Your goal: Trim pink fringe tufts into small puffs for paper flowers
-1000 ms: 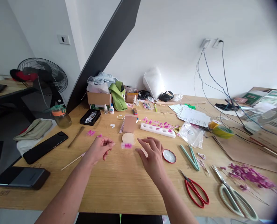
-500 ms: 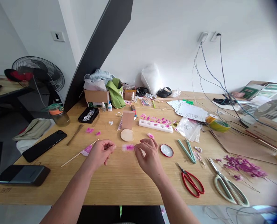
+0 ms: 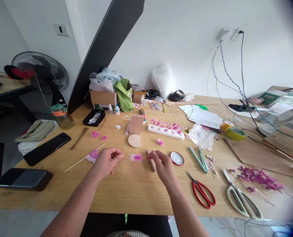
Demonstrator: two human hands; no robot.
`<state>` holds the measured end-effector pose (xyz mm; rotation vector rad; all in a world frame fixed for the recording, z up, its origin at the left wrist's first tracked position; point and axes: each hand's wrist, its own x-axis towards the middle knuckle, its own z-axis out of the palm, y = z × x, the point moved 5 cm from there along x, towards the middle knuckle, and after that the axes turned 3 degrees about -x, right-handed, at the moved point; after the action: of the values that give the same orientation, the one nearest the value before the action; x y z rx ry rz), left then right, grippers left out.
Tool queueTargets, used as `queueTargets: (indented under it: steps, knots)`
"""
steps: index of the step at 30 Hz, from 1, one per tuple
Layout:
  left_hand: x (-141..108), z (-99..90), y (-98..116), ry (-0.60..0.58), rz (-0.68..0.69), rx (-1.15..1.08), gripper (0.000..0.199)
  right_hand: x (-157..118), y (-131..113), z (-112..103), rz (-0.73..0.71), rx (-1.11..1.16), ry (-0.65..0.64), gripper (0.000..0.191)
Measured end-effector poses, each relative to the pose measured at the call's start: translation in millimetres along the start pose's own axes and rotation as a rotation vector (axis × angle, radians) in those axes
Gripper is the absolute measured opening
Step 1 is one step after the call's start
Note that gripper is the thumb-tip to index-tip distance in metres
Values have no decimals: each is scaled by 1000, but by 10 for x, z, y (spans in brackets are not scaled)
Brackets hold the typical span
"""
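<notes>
Pink sprigs sit seemingly done at one o'clock as your right hand pinches an unfinished-looking fuzzy piece by one end, left hand fingertips together, contents unclear.

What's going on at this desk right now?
A person is working with pink craft bits. The left hand is in a pinch, any contents too small to see. The right hand is at a small wooden block, grip unclear. A fuzzy pink-and-white piece sits between the hands, near a round disc.
</notes>
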<state>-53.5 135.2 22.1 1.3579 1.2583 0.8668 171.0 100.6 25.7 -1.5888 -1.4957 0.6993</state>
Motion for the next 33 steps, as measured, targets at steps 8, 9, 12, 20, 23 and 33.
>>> queueTargets:
  steps: [8, 9, 12, 20, 23, 33]
  knots:
    - [-12, 26, -57, -17, 0, -3, 27, -61, -67, 51, -113, -89, -113, 17]
    - [-13, 32, -56, -17, -1, -7, 27, -58, -74, 71, -118, -95, -127, 16]
    - [-15, 35, -64, -26, 0, -25, 27, -37, -79, 102, -117, -79, -145, 20]
    - [4, -69, -48, 19, 180, 16, 31, -38, -46, 58, -64, -68, -158, 23]
    - [-32, -41, 60, 42, 385, 130, 25, -37, -25, 63, -59, -71, -161, 23]
    - [-109, 107, 183, 39, 683, 421, 9, -55, 20, 70, -30, -76, -186, 27]
